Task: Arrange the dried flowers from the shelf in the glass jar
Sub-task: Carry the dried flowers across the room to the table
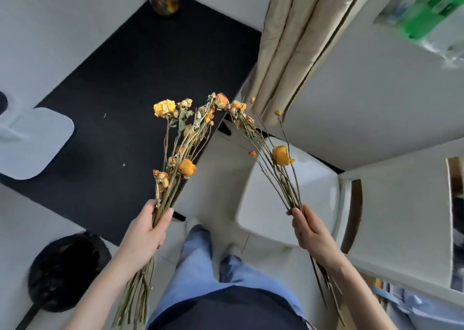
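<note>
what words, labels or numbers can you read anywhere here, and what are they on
No text here can be read.
Green packaging, upper right: print too blurred to read.
Blue and white items, lower right: too blurred to read.
Dried flowers, gripped in the left hand and the right hand: no label or tag.

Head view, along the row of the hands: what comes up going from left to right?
Black bag → left hand gripping a dried flower bunch → blue jeans leg → right hand gripping the second bunch → brass-coloured handle.
</note>
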